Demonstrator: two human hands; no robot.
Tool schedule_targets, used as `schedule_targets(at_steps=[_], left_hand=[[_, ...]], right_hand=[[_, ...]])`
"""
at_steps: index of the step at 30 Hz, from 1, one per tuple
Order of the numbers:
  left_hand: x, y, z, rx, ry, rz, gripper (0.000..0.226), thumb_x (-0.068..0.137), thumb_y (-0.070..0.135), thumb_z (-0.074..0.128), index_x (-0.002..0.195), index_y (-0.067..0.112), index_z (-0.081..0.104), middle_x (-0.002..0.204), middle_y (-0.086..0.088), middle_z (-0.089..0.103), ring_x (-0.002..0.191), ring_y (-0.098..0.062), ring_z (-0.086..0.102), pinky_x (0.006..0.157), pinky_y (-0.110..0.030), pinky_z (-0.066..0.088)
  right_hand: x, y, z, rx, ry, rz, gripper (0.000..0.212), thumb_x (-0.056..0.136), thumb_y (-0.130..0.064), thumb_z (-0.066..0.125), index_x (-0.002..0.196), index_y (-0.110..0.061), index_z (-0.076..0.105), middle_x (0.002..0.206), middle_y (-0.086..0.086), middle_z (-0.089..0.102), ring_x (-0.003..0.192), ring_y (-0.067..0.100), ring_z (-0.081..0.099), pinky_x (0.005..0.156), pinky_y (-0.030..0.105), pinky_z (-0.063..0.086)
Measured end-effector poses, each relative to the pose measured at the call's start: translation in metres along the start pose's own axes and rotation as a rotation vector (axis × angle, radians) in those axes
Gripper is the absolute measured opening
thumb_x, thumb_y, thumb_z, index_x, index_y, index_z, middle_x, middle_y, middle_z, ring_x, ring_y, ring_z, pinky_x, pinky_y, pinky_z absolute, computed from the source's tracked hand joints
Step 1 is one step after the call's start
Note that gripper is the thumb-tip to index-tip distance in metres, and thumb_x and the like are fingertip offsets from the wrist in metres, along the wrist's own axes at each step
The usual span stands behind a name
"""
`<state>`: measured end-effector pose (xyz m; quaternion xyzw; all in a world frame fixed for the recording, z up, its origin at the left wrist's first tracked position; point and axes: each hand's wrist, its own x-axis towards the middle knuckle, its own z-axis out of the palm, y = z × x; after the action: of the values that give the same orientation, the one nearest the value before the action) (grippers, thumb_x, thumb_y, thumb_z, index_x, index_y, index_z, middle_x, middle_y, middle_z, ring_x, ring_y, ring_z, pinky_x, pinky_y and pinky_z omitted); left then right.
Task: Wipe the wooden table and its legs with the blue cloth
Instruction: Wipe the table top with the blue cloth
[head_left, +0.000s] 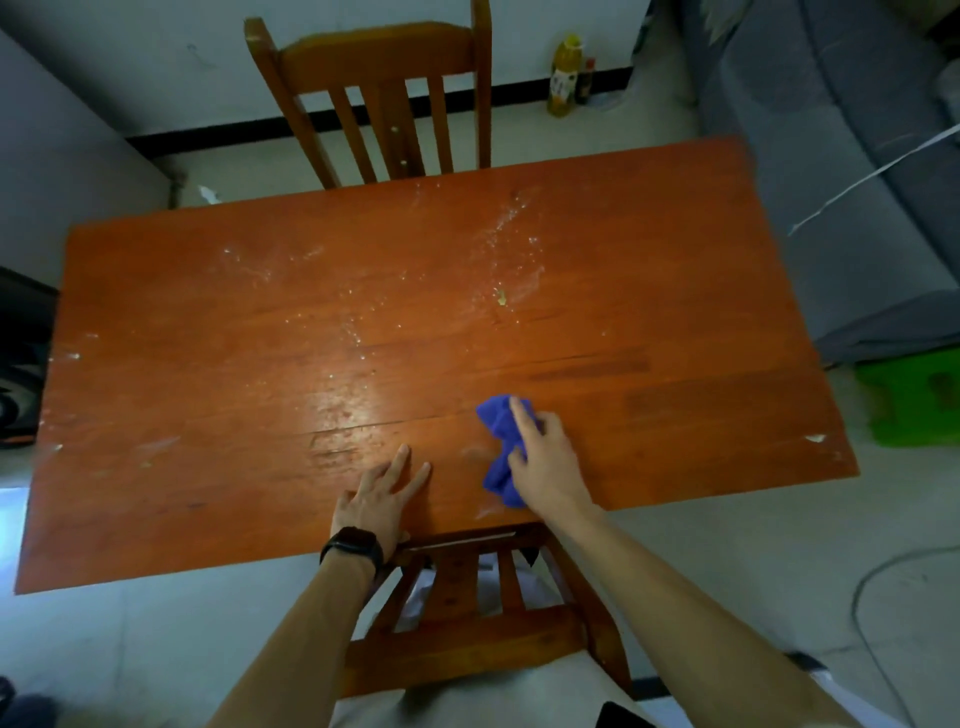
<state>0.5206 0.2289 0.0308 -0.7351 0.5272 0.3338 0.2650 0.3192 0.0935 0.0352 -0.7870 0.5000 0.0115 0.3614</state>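
Note:
The wooden table (208, 364) fills the middle of the view, its reddish top marked with white smears and specks toward the far side. A crumpled blue cloth (500, 457) lies on the near part of the top. My right hand (545, 462) lies over the cloth and grips it, with the index finger stretched forward across it. My left hand (382, 496), a dark watch on its wrist, rests flat on the table near the front edge with fingers spread. The table's legs are hidden under the top.
A wooden chair (384, 98) stands at the far side, and another chair (467, 613) is tucked under the near edge between my arms. A grey sofa (841, 171) is on the right, with a green object (914, 400) beside it. Bottles (566, 78) stand by the wall.

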Motion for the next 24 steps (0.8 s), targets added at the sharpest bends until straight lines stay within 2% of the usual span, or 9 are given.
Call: schedule_targets(at_steps=[3,7,10,12,14,16,18,20,24], left_hand=[[-0.001,0.002,-0.001,0.001,-0.004,-0.012,0.105,0.09,0.029,0.069,0.15,0.05,-0.013,0.161,0.011,-0.027,0.151,-0.023,-0.003,0.115,-0.057,0.026],[0.0,0.003,0.001,-0.022,0.016,-0.014,0.104,0.09,0.029,0.07,0.15,0.051,-0.012,0.161,0.011,-0.025,0.151,-0.023,-0.002,0.116,-0.056,0.024],[-0.004,0.01,0.003,-0.049,0.023,-0.04,0.102,0.091,0.025,0.068,0.152,0.049,-0.011,0.161,0.01,-0.025,0.151,-0.023,-0.004,0.116,-0.055,0.026],[-0.006,0.011,0.003,-0.076,0.014,-0.06,0.101,0.092,0.022,0.067,0.152,0.048,-0.01,0.161,0.01,-0.025,0.152,-0.022,-0.005,0.116,-0.057,0.026],[-0.005,0.01,0.004,-0.084,0.005,-0.06,0.102,0.091,0.023,0.067,0.151,0.05,-0.011,0.161,0.011,-0.025,0.152,-0.021,-0.005,0.116,-0.057,0.026],[-0.004,0.01,0.004,-0.087,-0.003,-0.055,0.103,0.091,0.029,0.068,0.15,0.052,-0.013,0.161,0.012,-0.026,0.152,-0.021,-0.005,0.116,-0.057,0.025],[-0.004,0.01,0.001,-0.082,-0.006,-0.055,0.103,0.091,0.03,0.068,0.149,0.052,-0.014,0.16,0.012,-0.027,0.152,-0.022,-0.005,0.116,-0.057,0.025],[-0.006,0.012,-0.001,-0.08,0.001,-0.055,0.102,0.092,0.027,0.067,0.15,0.051,-0.012,0.16,0.012,-0.026,0.152,-0.021,-0.006,0.116,-0.057,0.024],[-0.007,0.01,-0.001,-0.09,0.018,-0.038,0.1,0.092,0.025,0.066,0.15,0.051,-0.012,0.161,0.013,-0.025,0.152,-0.021,-0.006,0.116,-0.056,0.024]], right_hand=[[0.003,0.043,-0.041,-0.08,0.192,0.145,0.073,0.097,-0.021,0.055,0.156,-0.028,0.012,0.14,0.012,0.034,0.105,0.019,0.051,0.089,0.03,0.045],[-0.017,0.103,-0.044,-0.285,0.234,0.391,0.072,0.093,-0.023,0.058,0.155,-0.017,0.02,0.138,0.025,0.037,0.113,0.042,0.046,0.093,0.047,0.043],[-0.019,0.086,-0.007,-0.402,0.217,0.302,0.075,0.09,-0.028,0.062,0.152,-0.007,0.026,0.13,0.03,0.042,0.102,0.044,0.049,0.086,0.049,0.046],[-0.015,0.054,0.008,-0.42,0.092,0.186,0.085,0.089,-0.027,0.063,0.155,-0.009,0.013,0.139,0.027,0.035,0.112,0.041,0.045,0.093,0.044,0.045],[-0.007,0.03,0.016,-0.351,-0.062,0.055,0.084,0.093,-0.022,0.057,0.157,-0.013,0.002,0.145,0.023,0.025,0.122,0.037,0.037,0.102,0.041,0.04],[0.001,0.017,0.009,-0.137,-0.169,-0.003,0.074,0.099,-0.02,0.048,0.157,-0.019,0.002,0.144,0.017,0.028,0.121,0.031,0.04,0.102,0.037,0.038],[0.003,0.024,-0.008,0.047,-0.084,-0.021,0.07,0.1,-0.02,0.048,0.157,-0.026,0.008,0.14,0.009,0.037,0.117,0.026,0.046,0.098,0.035,0.041],[0.004,0.052,-0.034,0.017,0.087,0.043,0.077,0.095,-0.015,0.056,0.157,-0.028,0.013,0.137,0.005,0.044,0.12,0.024,0.048,0.101,0.037,0.042],[-0.02,0.127,-0.071,-0.178,0.297,0.424,0.08,0.086,-0.008,0.062,0.154,-0.013,0.02,0.137,0.02,0.046,0.115,0.042,0.048,0.1,0.051,0.038]])
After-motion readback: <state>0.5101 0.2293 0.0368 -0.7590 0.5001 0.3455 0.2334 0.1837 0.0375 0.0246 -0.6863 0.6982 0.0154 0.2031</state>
